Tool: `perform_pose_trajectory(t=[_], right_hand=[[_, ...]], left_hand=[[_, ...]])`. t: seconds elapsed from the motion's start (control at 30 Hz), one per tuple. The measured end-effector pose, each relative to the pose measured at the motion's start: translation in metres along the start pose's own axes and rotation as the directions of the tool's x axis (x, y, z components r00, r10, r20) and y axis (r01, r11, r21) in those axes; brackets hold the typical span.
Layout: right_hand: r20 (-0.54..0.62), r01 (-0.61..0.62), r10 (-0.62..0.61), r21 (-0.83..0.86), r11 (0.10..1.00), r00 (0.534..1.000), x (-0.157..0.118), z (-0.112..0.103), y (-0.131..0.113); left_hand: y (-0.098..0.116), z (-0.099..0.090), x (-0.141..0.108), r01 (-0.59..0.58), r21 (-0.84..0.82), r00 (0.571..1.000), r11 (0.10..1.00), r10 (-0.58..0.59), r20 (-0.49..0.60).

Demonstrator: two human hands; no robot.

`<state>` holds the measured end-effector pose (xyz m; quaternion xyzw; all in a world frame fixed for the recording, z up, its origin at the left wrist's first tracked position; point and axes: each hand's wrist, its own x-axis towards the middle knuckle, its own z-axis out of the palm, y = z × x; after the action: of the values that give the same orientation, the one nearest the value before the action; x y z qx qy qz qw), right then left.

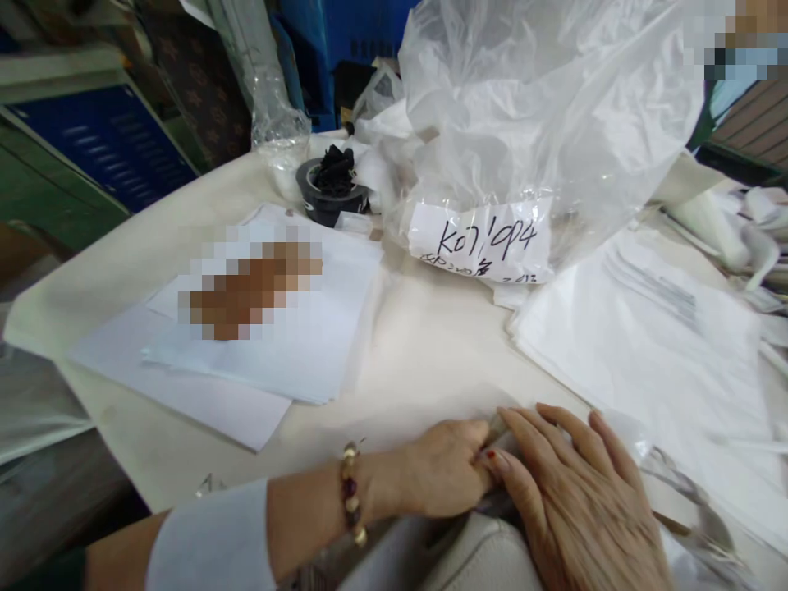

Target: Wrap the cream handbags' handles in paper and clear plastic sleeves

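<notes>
A beige leather piece [489,552] with a stitched seam lies at the bottom edge, partly cut off by the frame, so its full shape cannot be made out. My left hand [446,468], with a beaded bracelet at the wrist, is closed on its upper edge. Over the right part of the piece rests my right hand [582,501], palm down, fingers stretched out and slightly apart. Its thumb meets the fingers of my left hand. What lies under both palms is hidden.
White paper sheets [332,328] lie at left on the pale table [419,345]. Behind stand a large clear plastic bag [554,123] with a handwritten label [480,238] and a roll of black tape [329,197] holding black scraps. White sheets or bags [640,328] spread at right.
</notes>
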<state>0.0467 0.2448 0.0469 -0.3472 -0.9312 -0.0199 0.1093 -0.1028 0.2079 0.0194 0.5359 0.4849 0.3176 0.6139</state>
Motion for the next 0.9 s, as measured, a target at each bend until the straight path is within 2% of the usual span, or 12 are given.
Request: perform_pose_trajectory(t=[0.1, 0.17, 0.23, 0.3, 0.37, 0.5, 0.6, 0.63, 0.7, 0.8, 0.87, 0.9], right_hand=[[-0.005, -0.014, 0.014, -0.009, 1.000, 1.000, -0.001, -0.002, 0.002], [0.007, -0.018, 0.018, -0.001, 1.000, 1.000, -0.001, -0.003, 0.002], [0.009, -0.027, 0.027, 0.005, 1.000, 1.000, -0.001, -0.004, 0.002], [0.003, -0.021, 0.021, 0.005, 1.000, 1.000, -0.002, -0.003, 0.002], [0.000, 0.006, -0.006, -0.001, 1.000, 1.000, -0.002, -0.003, 0.003], [0.003, 0.081, -0.081, -0.006, 0.997, 0.997, -0.003, -0.002, 0.005], [0.014, 0.043, -0.044, 0.044, 0.998, 0.999, -0.001, -0.002, 0.003], [0.018, 0.012, -0.013, 0.067, 0.998, 1.000, 0.000, -0.002, 0.002], [0.017, -0.037, 0.036, 0.114, 0.993, 0.999, 0.001, -0.003, -0.001], [0.015, -0.078, 0.077, 0.171, 0.982, 0.997, 0.002, -0.003, -0.004], [0.026, -0.092, 0.088, 0.190, 0.977, 0.996, 0.003, -0.003, -0.004], [0.034, -0.090, 0.085, 0.196, 0.977, 0.996, 0.003, -0.003, -0.004]], left_hand=[[0.000, -0.016, -0.056, 0.034, 0.030, 0.998, 0.999, -0.032, -0.056], [-0.003, -0.023, -0.091, -0.039, 0.177, 0.999, 0.984, 0.037, 0.014], [-0.006, -0.026, -0.114, -0.169, 0.386, 0.983, 0.907, 0.127, 0.131], [-0.009, -0.025, -0.122, -0.308, 0.525, 0.950, 0.794, 0.223, 0.220], [-0.013, -0.023, -0.119, -0.411, 0.558, 0.912, 0.721, 0.325, 0.250], [-0.018, -0.016, -0.102, -0.445, 0.559, 0.896, 0.700, 0.339, 0.288], [-0.016, -0.009, -0.091, -0.311, 0.597, 0.950, 0.739, 0.254, 0.180], [-0.013, -0.006, -0.087, -0.218, 0.585, 0.975, 0.781, 0.200, 0.096], [-0.007, 0.001, -0.078, 0.051, 0.468, 0.997, 0.882, -0.021, -0.069], [0.000, 0.010, -0.062, 0.373, 0.198, 0.925, 0.906, -0.347, -0.156], [0.002, 0.014, -0.056, 0.455, 0.119, 0.882, 0.882, -0.428, -0.195], [0.002, 0.015, -0.054, 0.452, 0.114, 0.883, 0.885, -0.426, -0.194]])
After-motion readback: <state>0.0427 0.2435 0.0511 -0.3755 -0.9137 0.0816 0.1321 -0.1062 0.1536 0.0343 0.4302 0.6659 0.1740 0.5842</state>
